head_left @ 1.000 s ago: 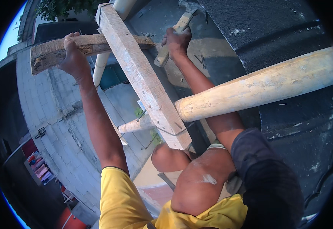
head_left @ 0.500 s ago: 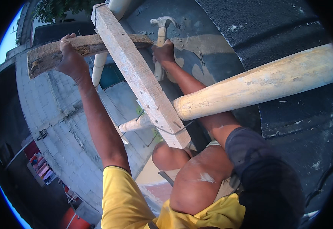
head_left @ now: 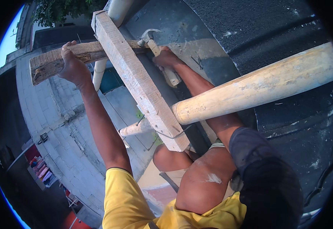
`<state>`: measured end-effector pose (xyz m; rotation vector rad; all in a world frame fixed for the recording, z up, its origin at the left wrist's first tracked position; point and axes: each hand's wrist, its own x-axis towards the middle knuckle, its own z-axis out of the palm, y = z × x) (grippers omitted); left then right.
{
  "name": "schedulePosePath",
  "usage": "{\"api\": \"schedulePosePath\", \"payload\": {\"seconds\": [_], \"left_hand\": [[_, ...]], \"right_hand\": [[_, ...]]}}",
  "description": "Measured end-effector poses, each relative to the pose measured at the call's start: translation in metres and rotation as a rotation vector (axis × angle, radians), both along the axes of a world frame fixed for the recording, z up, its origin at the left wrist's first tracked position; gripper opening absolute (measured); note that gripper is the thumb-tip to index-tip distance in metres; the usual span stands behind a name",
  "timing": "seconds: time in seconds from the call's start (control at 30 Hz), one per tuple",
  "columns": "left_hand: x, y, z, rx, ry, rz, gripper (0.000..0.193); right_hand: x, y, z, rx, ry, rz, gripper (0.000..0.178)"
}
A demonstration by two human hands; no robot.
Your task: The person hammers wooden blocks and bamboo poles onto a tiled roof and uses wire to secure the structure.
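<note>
Left hand (head_left: 75,68): grip clamped on the rough board (head_left: 46,63) near its left end, digits over the upper edge. Right hand (head_left: 167,60): grip closed around the mid-handle of the claw hammer (head_left: 154,48). The hammer head lies at the board's right end; contact cannot be confirmed. The board passes behind the squared timber (head_left: 136,78), which crosses the bamboo pole (head_left: 258,84) below.

Handling (estimated): board stiff, moderately heavy, non-slip, splinter-prone; hold by sound edges, clear of the hammer. Hammer head-heavy, rigid; hold lower on the handle for leverage.
</note>
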<state>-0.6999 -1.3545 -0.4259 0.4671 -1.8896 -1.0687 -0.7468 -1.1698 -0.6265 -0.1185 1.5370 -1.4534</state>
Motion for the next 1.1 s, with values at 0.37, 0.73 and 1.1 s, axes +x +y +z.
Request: {"api": "schedulePosePath", "payload": {"seconds": [0.37, 0.73, 1.1], "left_hand": [[-0.007, 0.008, -0.001, -0.091, -0.024, 0.044, 0.024], [-0.012, 0.016, 0.003, -0.078, -0.017, 0.057, 0.027], [-0.007, 0.017, 0.000, -0.038, 0.005, 0.046, 0.027]], "right_hand": [[0.005, 0.003, 0.001, -0.005, -0.082, -0.024, 0.019], [0.002, 0.000, 0.000, 0.044, -0.049, -0.226, 0.029], [0.011, -0.006, -0.015, -0.023, -0.161, -0.244, 0.020]]}}
